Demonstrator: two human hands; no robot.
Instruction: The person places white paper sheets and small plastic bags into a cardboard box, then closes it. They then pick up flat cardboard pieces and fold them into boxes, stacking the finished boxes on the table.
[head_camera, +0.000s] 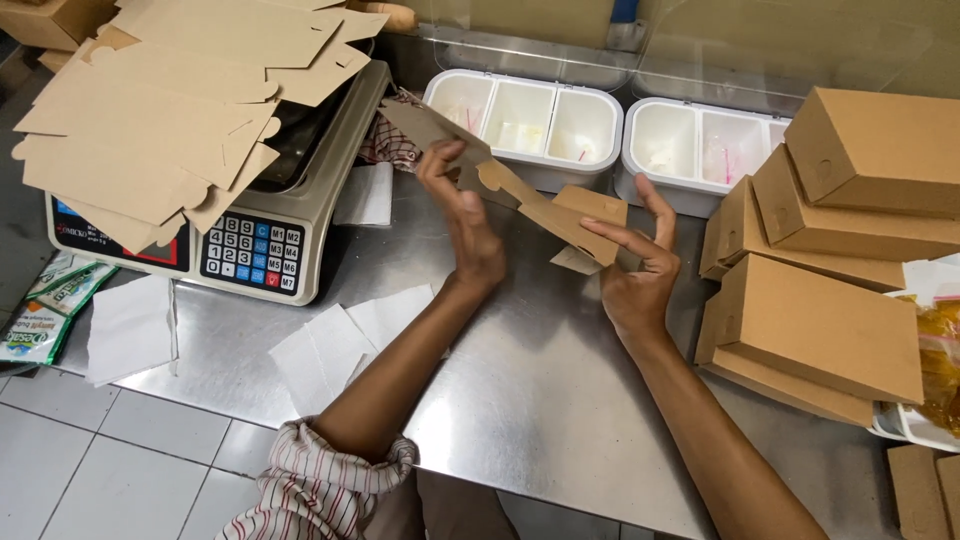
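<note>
— What step is in hand at the steel desk (560, 400)?

— Folding, by the look of it. A flat brown cardboard box blank (520, 195) is held in the air above the desk, just in front of the white divided trays (525, 120). The left hand (465, 215) pinches the blank's upper end between thumb and curled fingers; the right hand (640, 265) supports the lower end with fingers spread, thumb pressed against the card.

— And what would the next move call for?

— Judging from the creases, both hands would need to bend the panels along the scored lines and tuck the tabs in, keeping the card from buckling.

— How does the blank look?

— Plain kraft brown, thin, still mostly flat, slanting down from left to right, with a rounded tab near its middle and a flap hanging at the lower end.

— Anything else near the trays?

— To their right, a stack of finished brown boxes (840, 230); to their left, a weighing scale (250, 230) piled with more flat blanks (170, 110).
</note>
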